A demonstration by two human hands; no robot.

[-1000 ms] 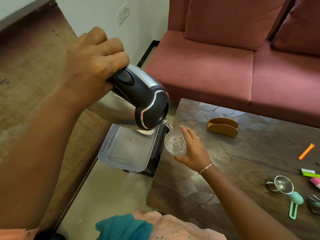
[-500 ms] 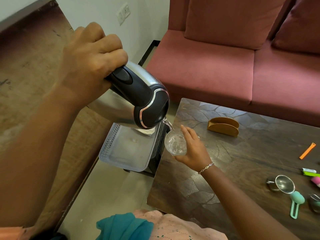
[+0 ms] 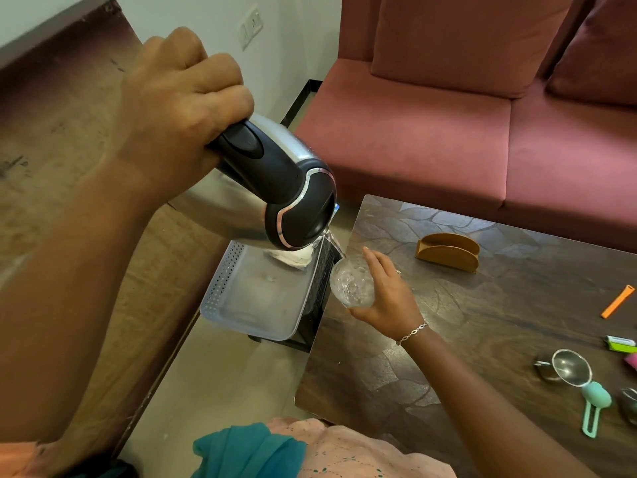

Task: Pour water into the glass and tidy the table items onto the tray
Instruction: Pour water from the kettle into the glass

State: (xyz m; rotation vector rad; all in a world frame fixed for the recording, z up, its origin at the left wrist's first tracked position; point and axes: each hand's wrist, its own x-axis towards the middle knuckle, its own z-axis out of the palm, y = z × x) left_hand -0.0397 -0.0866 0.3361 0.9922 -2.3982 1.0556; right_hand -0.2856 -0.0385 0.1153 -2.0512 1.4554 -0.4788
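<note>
Now, left hand (image 3: 179,94) tight around tilted kettle (image 3: 293,201), right hand (image 3: 389,298) around glass (image 3: 351,282) below

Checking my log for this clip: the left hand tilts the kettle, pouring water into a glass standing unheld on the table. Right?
Not unheld: in the head view the right hand grips the glass. The left hand does tilt the kettle, pouring water into it.

We count two hands: left hand (image 3: 172,108), right hand (image 3: 386,298). One kettle (image 3: 293,198), one glass (image 3: 351,284), one tray (image 3: 220,305), one brown holder (image 3: 448,251), one orange stick (image 3: 617,301), one strainer (image 3: 572,369), one steel cup (image 3: 544,369) in full view.
</note>
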